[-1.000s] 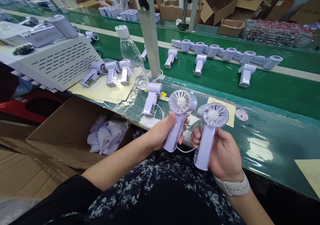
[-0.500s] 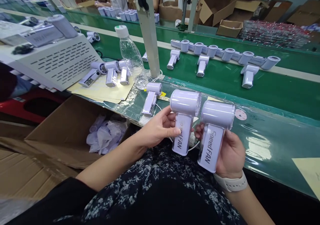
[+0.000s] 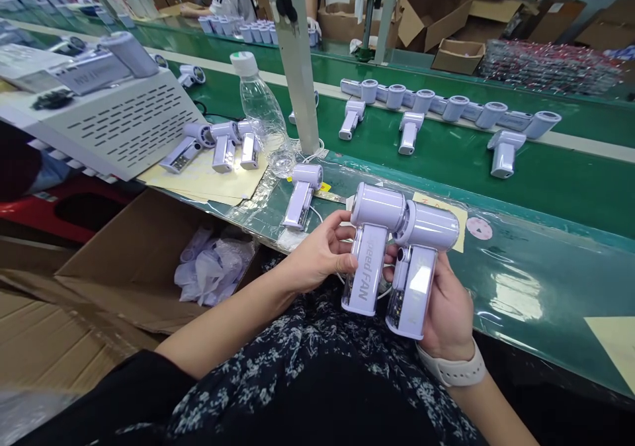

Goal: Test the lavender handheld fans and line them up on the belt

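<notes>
My left hand (image 3: 330, 254) is closed around a pale lilac handheld fan (image 3: 370, 261) with "Speed FAN" printed down its handle. In my right hand (image 3: 449, 307) is a second lilac handheld fan (image 3: 419, 280), turned so a dark inner side of its handle shows. The two fan heads sit side by side and appear to touch. Fingers of my right hand are partly hidden behind the handles. A third fan (image 3: 302, 194) with a white cable lies on the bench edge, left of my hands.
Several fans (image 3: 411, 128) lie on the green conveyor (image 3: 446, 155). A clear bottle (image 3: 260, 105) stands beside a grey post (image 3: 297, 69). At left are a slotted metal box (image 3: 133, 122) and a carton (image 3: 114, 254) holding plastic bags. Co-workers stand across the line.
The right-hand fan has turned about its handle and moved left, closer to the left-hand fan. The loose fans on the conveyor have shifted slightly right.
</notes>
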The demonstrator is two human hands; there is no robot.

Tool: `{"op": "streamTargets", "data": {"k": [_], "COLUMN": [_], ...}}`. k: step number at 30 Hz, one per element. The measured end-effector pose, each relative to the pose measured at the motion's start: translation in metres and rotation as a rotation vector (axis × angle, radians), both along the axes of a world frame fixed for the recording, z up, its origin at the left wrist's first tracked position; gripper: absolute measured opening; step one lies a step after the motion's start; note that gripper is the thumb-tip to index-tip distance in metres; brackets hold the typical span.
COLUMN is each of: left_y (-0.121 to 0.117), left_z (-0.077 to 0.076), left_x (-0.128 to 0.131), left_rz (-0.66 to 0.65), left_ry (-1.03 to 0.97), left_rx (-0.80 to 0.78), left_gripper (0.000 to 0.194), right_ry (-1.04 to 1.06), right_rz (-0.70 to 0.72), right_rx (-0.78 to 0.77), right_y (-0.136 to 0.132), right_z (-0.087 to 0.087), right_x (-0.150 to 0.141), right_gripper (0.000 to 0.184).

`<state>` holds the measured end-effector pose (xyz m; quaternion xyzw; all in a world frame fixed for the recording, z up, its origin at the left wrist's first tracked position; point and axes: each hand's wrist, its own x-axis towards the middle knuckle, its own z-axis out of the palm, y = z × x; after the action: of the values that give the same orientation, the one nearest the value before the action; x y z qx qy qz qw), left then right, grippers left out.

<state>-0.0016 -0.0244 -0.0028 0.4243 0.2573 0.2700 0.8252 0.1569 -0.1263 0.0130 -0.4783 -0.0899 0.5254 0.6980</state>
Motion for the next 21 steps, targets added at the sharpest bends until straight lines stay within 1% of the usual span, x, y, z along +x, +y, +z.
{"op": "streamTargets", "data": {"k": [4,6,8,10,14,16,19,21], "left_y": [-0.003,-0.004,-0.007,-0.009,-0.011,-0.012,-0.011,-0.010], "left_z": [-0.001,0.000,0.002,0.005,0.007,0.006,0.004,0.005], "left_x": [-0.008,-0.014,-0.019,-0.021,-0.017,-0.013,-0.009,-0.008], "left_rz": [0.005,0.009,0.022,0.044,0.076,0.079,0.060,0.034], "left_ry": [0.038,0.073,0.102,0.089,0.001,0.002,0.034,0.051], "left_rx": [-0.034,-0.057,-0.073,-0.076,-0.072,-0.077,-0.069,-0.042], "left_gripper": [0.090,0.091,0.091,0.089,0.088,0.088,0.090,0.091], "right_ry": [0.014,0.039,0.055,0.076,0.141,0.120,0.021,-0.036], "right_rz": [0.061,0.147,0.256,0.330,0.398,0.390,0.264,0.192], "right_rx": [0.036,0.058,0.066,0.094,0.197,0.171,0.051,-0.009], "right_y": [-0.002,-0.003,-0.003,-0.002,0.000,-0.002,-0.005,-0.006], "right_z": [0.002,0.004,0.006,0.009,0.015,0.016,0.012,0.005], "right_x": [-0.004,-0.004,-0.004,-0.002,0.002,0.004,0.007,0.008], "right_gripper": [0.031,0.032,0.039,0.046,0.054,0.051,0.043,0.044]}}
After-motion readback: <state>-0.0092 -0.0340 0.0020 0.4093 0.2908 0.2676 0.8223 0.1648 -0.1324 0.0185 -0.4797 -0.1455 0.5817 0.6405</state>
